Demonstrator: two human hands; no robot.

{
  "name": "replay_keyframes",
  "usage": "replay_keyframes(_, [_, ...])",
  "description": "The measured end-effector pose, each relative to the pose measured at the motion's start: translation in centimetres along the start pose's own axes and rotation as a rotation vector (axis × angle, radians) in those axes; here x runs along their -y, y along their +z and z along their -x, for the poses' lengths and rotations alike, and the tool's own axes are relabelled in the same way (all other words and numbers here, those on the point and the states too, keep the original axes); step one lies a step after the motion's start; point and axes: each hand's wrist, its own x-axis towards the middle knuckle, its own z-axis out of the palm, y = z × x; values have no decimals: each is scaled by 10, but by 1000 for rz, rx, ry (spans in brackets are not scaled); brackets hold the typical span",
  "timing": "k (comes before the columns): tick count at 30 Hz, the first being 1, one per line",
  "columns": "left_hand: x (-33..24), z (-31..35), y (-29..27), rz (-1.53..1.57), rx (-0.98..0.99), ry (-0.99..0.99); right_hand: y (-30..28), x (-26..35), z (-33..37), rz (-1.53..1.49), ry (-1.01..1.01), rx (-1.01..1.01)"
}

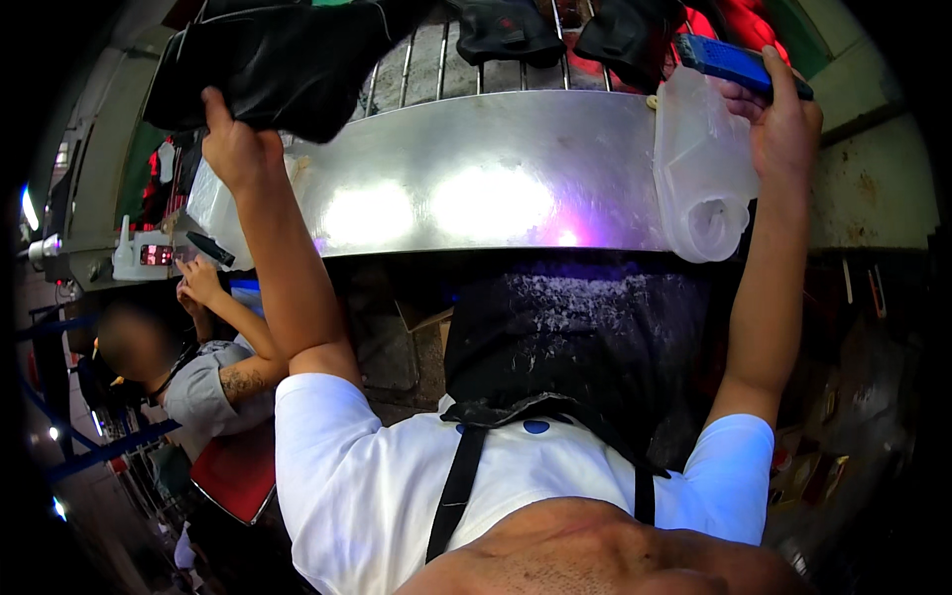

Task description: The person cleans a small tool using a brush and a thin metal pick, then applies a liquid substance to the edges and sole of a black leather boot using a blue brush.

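Observation:
My left hand (241, 149) is closed on the lower edge of a large black leather-like piece (268, 64), holding it up at the far left over the metal bars. At the far right, my right hand (783, 124) is wrapped round a blue block-shaped tool (722, 61) with a dark end; it may be a brush, but its underside is hidden. Just left of that hand, a translucent white plastic jug (704, 164) lies on the metal ledge, its round neck toward me. Several smaller black pieces, one at the back middle (506, 32), rest on the bars.
A shiny metal ledge (476, 164) runs along the front of the metal bars (443, 61). Red light glows at the back right. To my left, a seated co-worker (223, 382) handles a small dark piece (210, 248) beside a white device (139, 258). A red seat (233, 471) stands nearby.

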Motion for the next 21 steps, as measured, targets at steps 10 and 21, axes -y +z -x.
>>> replay_keyframes(10, [99, 88, -42, 265, 244, -257, 31, 15, 24, 35, -150, -106])
replay_keyframes(21, [3, 202, 38, -576, 981, 653, 19, 4, 22, -11, -237, -73])
